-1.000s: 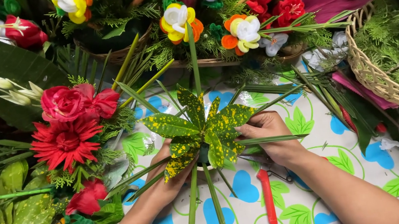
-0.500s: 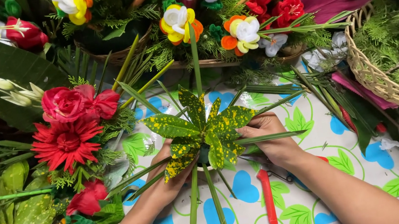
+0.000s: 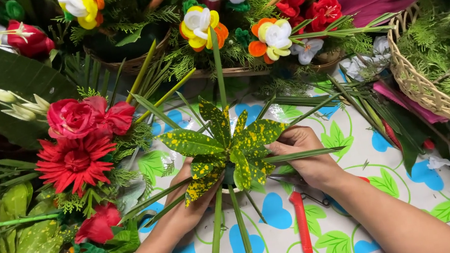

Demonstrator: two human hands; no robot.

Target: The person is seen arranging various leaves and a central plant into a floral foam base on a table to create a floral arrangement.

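The counter (image 3: 333,228), under a cloth of blue hearts and green leaves, is lying crowded on three sides. A red flower bunch (image 3: 79,153) is hemming in the left, a row of mixed blooms (image 3: 258,28) is running along the far edge, and a woven basket (image 3: 425,86) of green sprigs is pressing in from the right. The only open room is sitting in the near middle, running down to the near edge of the cloth, where red-handled scissors (image 3: 301,221) are lying.

In that gap, a cluster of yellow-speckled leaves (image 3: 224,144) is fanning out over a small pot that is mostly hidden, with long thin blades sticking out toward the near side and one standing toward the far row. The left hand (image 3: 191,199) is cupping the cluster from the near left, fingers curled under the leaves. The right hand (image 3: 305,153) is closing on its right side, fingers pressed together against the leaves and a thin blade running right.
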